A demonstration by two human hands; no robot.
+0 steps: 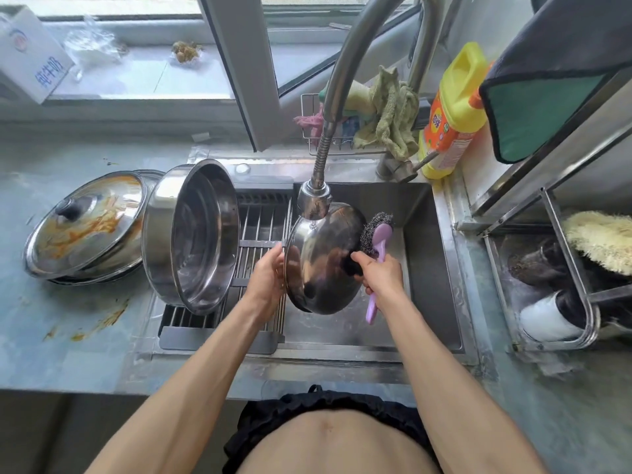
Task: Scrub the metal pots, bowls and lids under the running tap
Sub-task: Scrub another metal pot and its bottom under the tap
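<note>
Nearest to us, at the centre of the frame, our left hand (265, 275) has its grip clamped on the rim of a metal lid (323, 258), holding it on edge over the sink (427, 268) with its rounded shiny side turned toward us. Our right hand (381, 273) has its grip clamped round the purple handle of a scrubber (376, 234), whose steel-wool head sits at the lid's right edge, touching it or just beside it. The tap head (314, 200) hangs directly above the lid's upper edge; we cannot tell from the picture whether water is flowing.

We judge the step in hand to be the scrubbing of this lid's outer face. The next move calls for pressing the steel wool onto the metal and working it round, while the left hand turns the lid so each part comes under the tap.

A little further, left of centre, a large pot (193, 234) leans on its side on the drying rack (260, 230), open mouth facing right, looking clean inside. Further left on the table (68, 330), a second lid (85, 222) lies smeared with orange sauce on top of other metal pieces, so much of the task seems left. At the upper right, beyond the sink, stands a yellow soap bottle (451, 114).
</note>
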